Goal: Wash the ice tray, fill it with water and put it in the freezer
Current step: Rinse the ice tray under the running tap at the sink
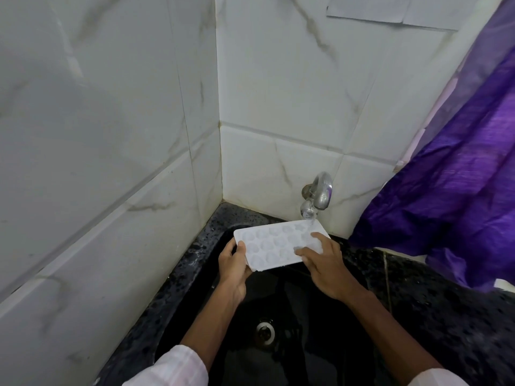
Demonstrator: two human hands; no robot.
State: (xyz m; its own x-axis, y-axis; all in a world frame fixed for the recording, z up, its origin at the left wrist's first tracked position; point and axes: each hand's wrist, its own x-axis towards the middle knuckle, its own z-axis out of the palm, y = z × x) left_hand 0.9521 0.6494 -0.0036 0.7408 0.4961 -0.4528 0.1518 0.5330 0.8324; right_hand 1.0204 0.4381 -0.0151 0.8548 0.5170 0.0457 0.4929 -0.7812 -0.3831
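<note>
From the head view, 1 white ice tray (274, 245) is held level over the far end of the black sink (320, 355), cavities facing up, in the corner where the 2 marbled tile walls (111, 135) meet. Its far right corner sits right under the 1 chrome tap (320, 195), and a thin stream of water (310, 218) is landing on it there.

The left hand (232, 264) has the tray's near left end. Its thumb (240, 247) is curled over the top edge and the fingers are tucked underneath, so that end is pinched between them. The right hand (324, 261) lies on top of the tray's right end, with 2 digits showing, fairly straight and slightly apart, pressed flat across the cavities. The rest of that hand's fingers are hidden behind it.

The cavities run in 3 rows. The right hand covers the last few, so I cannot give a full count.

Down in the sink there is 1 round metal drain (264, 332), below and between the 2 forearms. The speckled black counter (446, 302) rims the sink, and 1 purple cloth (459, 190) hangs over its right side, near the tap but not touching the tray. 2 pale sleeves (178, 369) show at the bottom edge.
</note>
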